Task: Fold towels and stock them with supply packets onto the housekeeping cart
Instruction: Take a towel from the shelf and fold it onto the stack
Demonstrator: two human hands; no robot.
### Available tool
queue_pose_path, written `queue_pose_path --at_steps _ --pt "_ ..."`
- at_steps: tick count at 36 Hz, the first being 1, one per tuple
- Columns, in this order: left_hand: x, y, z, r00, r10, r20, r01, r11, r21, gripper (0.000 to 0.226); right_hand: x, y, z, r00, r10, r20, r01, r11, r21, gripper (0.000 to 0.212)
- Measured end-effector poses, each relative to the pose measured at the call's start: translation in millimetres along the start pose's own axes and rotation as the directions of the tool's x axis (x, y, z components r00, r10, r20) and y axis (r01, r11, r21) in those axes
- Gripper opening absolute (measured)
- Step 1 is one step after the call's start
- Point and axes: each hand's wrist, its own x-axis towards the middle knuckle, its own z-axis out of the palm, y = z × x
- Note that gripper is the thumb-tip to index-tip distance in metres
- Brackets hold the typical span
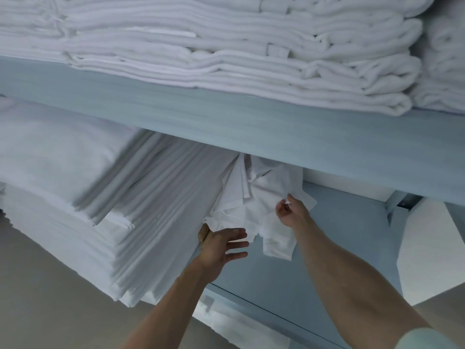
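Observation:
A loose, crumpled white cloth (264, 202) lies on the lower pale-blue shelf (327, 248), partly under the shelf above. My right hand (292, 212) pinches its right edge between thumb and fingers. Just below the cloth's lower left corner, my left hand (224, 245) is spread with straight fingers and holds nothing. A tall stack of flat folded white linen (141, 222) fills the shelf to the left of the cloth. Thick folded white towels (226, 54) are piled on the upper shelf (226, 119).
The upper shelf's thick front board hangs low over the cloth and hands. A small tan object (204, 234) shows behind my left hand. A metal bracket (405, 201) and white wall (427, 248) close the shelf's right end. Beige floor (50, 298) lies below.

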Motion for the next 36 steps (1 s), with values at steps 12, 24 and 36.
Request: queue_pose_path --at_steps 12,24,36 --pt "6.6 -31.7 35.7 0.991 -0.136 0.009 0.137 0.985 -0.105 0.03 -53.9 -41.6 -62.6 0.958 -0.229 0.17 0.225 0.973 0.045 0.026" --pt "42.8 -69.2 148.1 0.956 -0.289 0.05 0.288 0.896 -0.337 0.047 -123.7 -35.3 -205.5 0.96 -0.225 0.164 0.236 0.97 -0.05 0.035" --pt "31.0 -85.5 212.5 0.987 0.132 0.092 -0.158 0.901 0.404 0.024 -131.9 -45.9 -241.1 0.819 -0.541 -0.193 0.046 0.398 -0.916 0.032"
